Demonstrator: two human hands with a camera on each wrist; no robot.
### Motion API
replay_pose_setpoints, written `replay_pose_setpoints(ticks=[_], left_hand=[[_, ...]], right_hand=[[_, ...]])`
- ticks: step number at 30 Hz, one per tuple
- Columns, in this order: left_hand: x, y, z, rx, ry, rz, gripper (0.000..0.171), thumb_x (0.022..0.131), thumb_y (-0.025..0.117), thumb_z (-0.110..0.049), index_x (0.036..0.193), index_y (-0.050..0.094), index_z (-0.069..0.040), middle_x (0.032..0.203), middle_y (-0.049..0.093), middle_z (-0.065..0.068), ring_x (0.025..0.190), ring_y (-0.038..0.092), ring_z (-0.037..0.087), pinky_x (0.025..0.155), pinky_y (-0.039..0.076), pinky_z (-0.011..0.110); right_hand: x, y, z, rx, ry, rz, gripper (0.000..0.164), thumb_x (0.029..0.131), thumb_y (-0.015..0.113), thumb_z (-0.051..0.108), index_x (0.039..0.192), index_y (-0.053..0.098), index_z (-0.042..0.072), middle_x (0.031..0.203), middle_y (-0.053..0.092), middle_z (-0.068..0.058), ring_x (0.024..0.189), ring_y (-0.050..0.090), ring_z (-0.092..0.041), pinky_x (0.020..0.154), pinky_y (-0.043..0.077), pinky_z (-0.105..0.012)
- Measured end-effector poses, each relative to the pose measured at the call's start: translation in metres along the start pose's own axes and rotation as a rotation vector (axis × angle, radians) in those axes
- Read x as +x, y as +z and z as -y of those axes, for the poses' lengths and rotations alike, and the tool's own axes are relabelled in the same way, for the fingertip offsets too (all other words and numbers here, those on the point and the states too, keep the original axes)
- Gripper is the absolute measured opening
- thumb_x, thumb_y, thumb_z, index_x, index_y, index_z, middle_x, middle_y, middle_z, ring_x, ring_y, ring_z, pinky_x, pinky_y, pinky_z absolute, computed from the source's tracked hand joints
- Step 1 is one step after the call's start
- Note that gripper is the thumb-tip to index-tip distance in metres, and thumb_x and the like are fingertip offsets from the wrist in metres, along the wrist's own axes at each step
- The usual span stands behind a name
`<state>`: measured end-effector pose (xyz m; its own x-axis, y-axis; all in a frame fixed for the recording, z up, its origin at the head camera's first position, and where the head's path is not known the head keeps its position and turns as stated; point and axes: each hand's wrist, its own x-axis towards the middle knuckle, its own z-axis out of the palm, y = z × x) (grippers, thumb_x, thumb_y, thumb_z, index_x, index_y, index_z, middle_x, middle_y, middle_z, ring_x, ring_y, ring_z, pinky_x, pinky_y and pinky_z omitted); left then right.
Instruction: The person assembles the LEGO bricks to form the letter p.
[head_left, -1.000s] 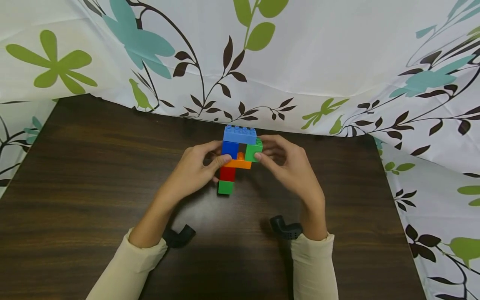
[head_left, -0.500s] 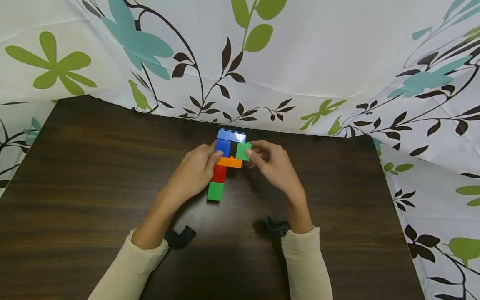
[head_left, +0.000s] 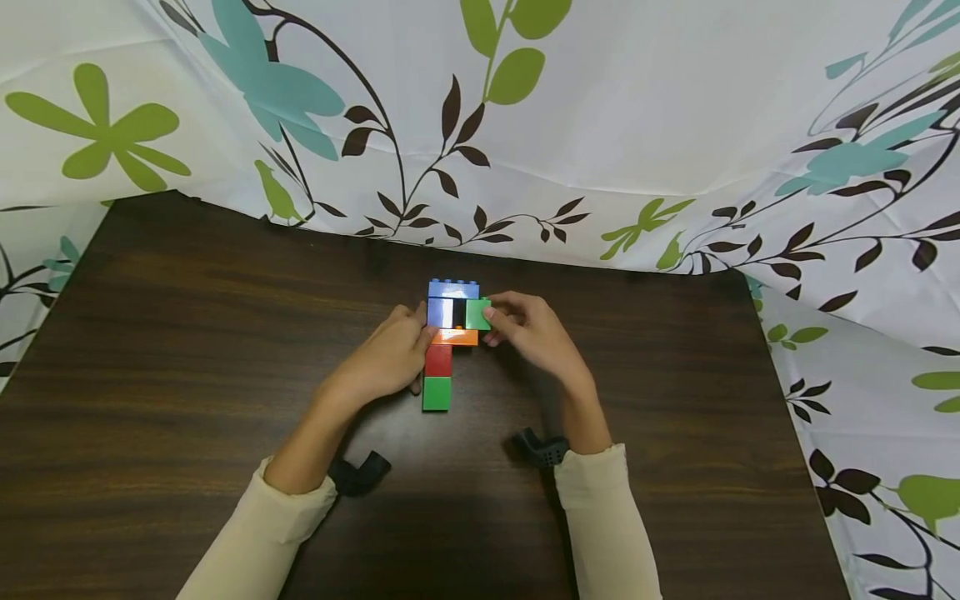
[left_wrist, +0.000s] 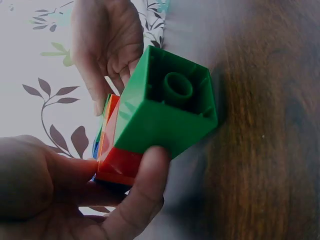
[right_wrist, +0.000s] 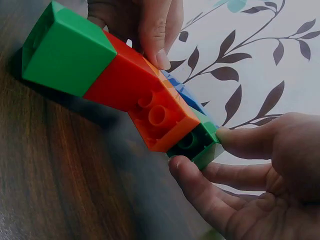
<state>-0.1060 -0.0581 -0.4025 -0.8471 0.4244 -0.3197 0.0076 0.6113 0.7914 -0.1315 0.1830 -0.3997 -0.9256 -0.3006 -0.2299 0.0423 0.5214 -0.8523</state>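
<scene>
A stack of toy building bricks is held by both hands over the table. From its near end run a green brick (head_left: pixel 437 394), a red brick (head_left: pixel 438 361) and a flat orange brick (head_left: pixel 459 337). Beyond the orange one sit a blue brick (head_left: pixel 435 313) and a second green brick (head_left: pixel 477 315), with a gap between them. A long light-blue brick (head_left: pixel 453 289) spans the far end. My left hand (head_left: pixel 386 354) grips the left side, around the red and orange bricks. With thumb and fingers, my right hand (head_left: pixel 536 333) pinches the second green brick, whose hollow underside (right_wrist: pixel 187 142) overhangs the orange one.
The dark wooden table (head_left: pixel 225 333) extends around the hands. Behind it hangs a white patterned curtain (head_left: pixel 637 108), close to the far side of the stack. A black wrist mount (head_left: pixel 360 473) sits by the left cuff, another (head_left: pixel 542 448) by the right.
The brick stack has shifted left and a little nearer, and has turned so its studded far face shows less. Both hands keep hold; the right hand moved left along with it.
</scene>
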Motion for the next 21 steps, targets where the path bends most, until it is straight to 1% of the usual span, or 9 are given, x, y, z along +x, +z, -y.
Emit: replay_pose_setpoints(ticks=[2, 5, 7, 9, 12, 16, 18, 21], left_hand=[[0.001, 0.001, 0.001, -0.002, -0.003, -0.001, 0.063, 0.118, 0.039, -0.024, 0.164, 0.018, 0.013, 0.148, 0.046, 0.032, 0.075, 0.067, 0.016, 0.107, 0.051, 0.050], [0.003, 0.001, 0.002, -0.006, -0.013, 0.007, 0.063, 0.118, 0.039, -0.023, 0.165, 0.016, 0.012, 0.148, 0.045, 0.033, 0.064, 0.068, 0.017, 0.095, 0.055, 0.046], [0.004, 0.002, 0.003, 0.000, -0.015, 0.010, 0.063, 0.118, 0.041, -0.022, 0.165, 0.017, 0.011, 0.148, 0.045, 0.032, 0.065, 0.067, 0.015, 0.094, 0.055, 0.045], [0.005, 0.002, 0.003, 0.004, -0.016, 0.012, 0.063, 0.118, 0.042, -0.022, 0.165, 0.017, 0.011, 0.146, 0.046, 0.032, 0.068, 0.065, 0.015, 0.096, 0.055, 0.046], [0.006, 0.003, 0.004, 0.003, -0.023, 0.012, 0.064, 0.117, 0.044, -0.022, 0.166, 0.018, 0.010, 0.146, 0.045, 0.031, 0.067, 0.066, 0.015, 0.097, 0.057, 0.044], [0.007, 0.003, 0.005, -0.011, -0.038, 0.013, 0.064, 0.117, 0.044, -0.022, 0.167, 0.017, 0.009, 0.149, 0.043, 0.030, 0.063, 0.069, 0.015, 0.085, 0.059, 0.035], [0.007, 0.003, 0.006, -0.013, -0.040, 0.011, 0.064, 0.117, 0.044, -0.022, 0.167, 0.017, 0.009, 0.148, 0.043, 0.030, 0.063, 0.069, 0.015, 0.081, 0.058, 0.032], [0.008, 0.004, 0.007, -0.016, -0.043, 0.007, 0.064, 0.117, 0.045, -0.022, 0.167, 0.017, 0.008, 0.147, 0.044, 0.029, 0.064, 0.067, 0.016, 0.077, 0.057, 0.030]], right_hand=[[0.002, 0.001, -0.003, 0.006, 0.016, 0.005, 0.039, 0.110, 0.061, 0.017, 0.143, 0.062, -0.004, 0.113, 0.076, -0.024, 0.084, 0.077, -0.020, 0.091, 0.065, -0.044], [0.004, 0.002, -0.006, 0.012, 0.045, 0.017, 0.041, 0.111, 0.059, 0.018, 0.145, 0.060, -0.004, 0.112, 0.076, -0.023, 0.083, 0.077, -0.019, 0.095, 0.064, -0.043], [0.005, 0.004, -0.008, 0.010, 0.061, 0.020, 0.042, 0.112, 0.058, 0.019, 0.146, 0.059, -0.004, 0.111, 0.077, -0.023, 0.083, 0.077, -0.020, 0.097, 0.063, -0.044], [0.007, 0.005, -0.009, 0.010, 0.073, 0.022, 0.042, 0.112, 0.058, 0.020, 0.147, 0.059, -0.004, 0.109, 0.077, -0.023, 0.083, 0.078, -0.021, 0.099, 0.063, -0.046], [0.008, 0.006, -0.010, 0.009, 0.088, 0.022, 0.043, 0.112, 0.058, 0.021, 0.147, 0.059, -0.004, 0.107, 0.078, -0.022, 0.083, 0.078, -0.021, 0.102, 0.061, -0.048], [0.009, 0.008, -0.012, 0.014, 0.095, 0.016, 0.042, 0.112, 0.059, 0.020, 0.148, 0.058, -0.002, 0.109, 0.078, -0.022, 0.083, 0.079, -0.020, 0.103, 0.061, -0.048], [0.009, 0.009, -0.013, 0.018, 0.091, 0.010, 0.041, 0.112, 0.059, 0.019, 0.148, 0.059, -0.002, 0.112, 0.077, -0.022, 0.082, 0.078, -0.020, 0.101, 0.062, -0.047], [0.009, 0.011, -0.014, 0.025, 0.086, 0.007, 0.041, 0.112, 0.060, 0.018, 0.147, 0.058, -0.001, 0.116, 0.074, -0.021, 0.082, 0.078, -0.018, 0.096, 0.064, -0.043]])
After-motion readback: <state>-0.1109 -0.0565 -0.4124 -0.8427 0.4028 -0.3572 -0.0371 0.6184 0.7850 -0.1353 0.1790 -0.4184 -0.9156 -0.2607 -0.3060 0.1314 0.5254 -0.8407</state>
